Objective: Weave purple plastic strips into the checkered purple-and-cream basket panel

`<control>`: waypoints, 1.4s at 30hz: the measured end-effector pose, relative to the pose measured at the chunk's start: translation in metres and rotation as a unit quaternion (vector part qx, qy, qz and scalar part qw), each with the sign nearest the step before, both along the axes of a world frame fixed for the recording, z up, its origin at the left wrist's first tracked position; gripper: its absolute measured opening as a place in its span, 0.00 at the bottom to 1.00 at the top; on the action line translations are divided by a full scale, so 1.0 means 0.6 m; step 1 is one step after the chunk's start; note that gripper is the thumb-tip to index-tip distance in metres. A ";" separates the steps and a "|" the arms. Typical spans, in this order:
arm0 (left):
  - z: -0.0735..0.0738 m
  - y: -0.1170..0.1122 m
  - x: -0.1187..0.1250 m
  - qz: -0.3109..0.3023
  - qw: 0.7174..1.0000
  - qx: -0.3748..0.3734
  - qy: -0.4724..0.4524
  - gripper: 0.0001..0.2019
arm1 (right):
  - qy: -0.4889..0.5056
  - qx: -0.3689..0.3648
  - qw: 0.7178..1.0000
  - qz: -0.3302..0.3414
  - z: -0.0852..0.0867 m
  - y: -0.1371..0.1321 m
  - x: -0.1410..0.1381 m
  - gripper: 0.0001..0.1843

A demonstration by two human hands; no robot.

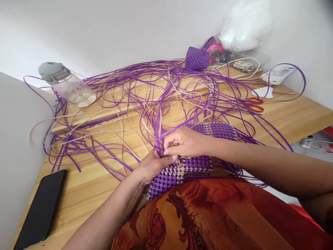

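Observation:
A purple and beige woven piece [197, 164] of plastic strips lies at the table's near edge, against the printed clothing. My left hand [152, 166] grips its left part, thumb on top, around the base of a bundle of upright strips. My right hand [186, 141] is closed in a pinch just above the left thumb, on a purple strip [192, 119] that slants up to the right. The exact spot between its fingertips is hidden. Long loose purple strips [163, 100] and beige ones fan out from the weave over the table.
A clear bottle with a grey lid [74, 86] stands tilted in view at back left. A black phone [41, 208] lies front left. Orange-handled scissors [255, 104] rest at right. Behind are a small purple woven basket [197, 58] and a white plastic bag [246, 26].

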State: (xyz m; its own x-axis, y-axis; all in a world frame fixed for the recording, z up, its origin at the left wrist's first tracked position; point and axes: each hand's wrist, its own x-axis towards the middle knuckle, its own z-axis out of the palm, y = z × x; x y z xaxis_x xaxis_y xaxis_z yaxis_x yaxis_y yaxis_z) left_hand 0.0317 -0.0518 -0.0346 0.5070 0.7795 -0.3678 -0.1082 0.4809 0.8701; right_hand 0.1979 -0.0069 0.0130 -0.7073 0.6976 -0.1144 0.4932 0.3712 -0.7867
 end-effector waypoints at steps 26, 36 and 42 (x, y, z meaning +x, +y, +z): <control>0.026 0.000 -0.007 -0.033 0.998 0.022 0.041 0.04 | -0.051 0.101 0.993 0.037 0.021 -0.039 0.044 0.09; 0.024 0.000 -0.014 -0.056 0.994 0.070 0.062 0.06 | -0.095 0.073 0.993 0.014 0.035 -0.048 0.030 0.04; 0.030 -0.003 -0.013 -0.049 0.995 0.063 0.062 0.06 | -0.089 0.073 0.993 0.026 0.039 -0.051 0.031 0.05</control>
State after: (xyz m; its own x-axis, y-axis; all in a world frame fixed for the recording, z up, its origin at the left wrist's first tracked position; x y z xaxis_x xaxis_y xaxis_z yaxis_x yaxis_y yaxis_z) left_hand 0.0239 -0.0536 -0.0166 0.5390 0.7730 -0.3347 0.0457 0.3699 0.9280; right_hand 0.2167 -0.0375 0.0365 -0.7199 0.6795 -0.1414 0.5973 0.5028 -0.6248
